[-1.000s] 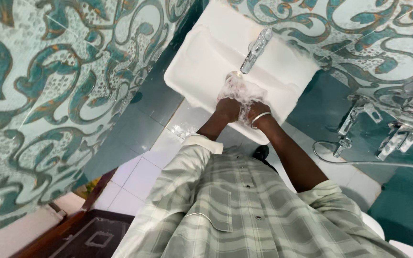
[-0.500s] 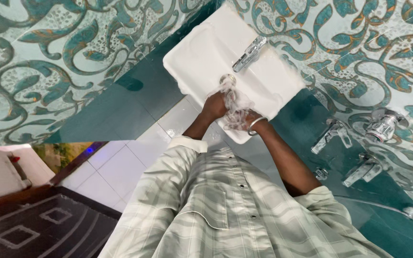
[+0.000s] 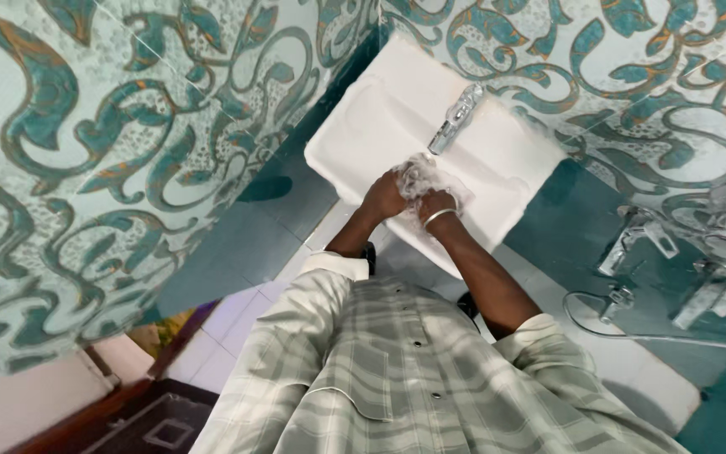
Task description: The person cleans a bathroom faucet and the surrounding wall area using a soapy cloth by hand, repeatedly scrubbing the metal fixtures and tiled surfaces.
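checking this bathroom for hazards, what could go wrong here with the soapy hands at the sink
Lather covers both the left hand and right hand near the front edge of the white sink, so suds may drip onto the floor tiles and make them slippery. The right wrist's metal bangle sits by the foam and could trap soap. Soapy fingers may slip on the faucet.
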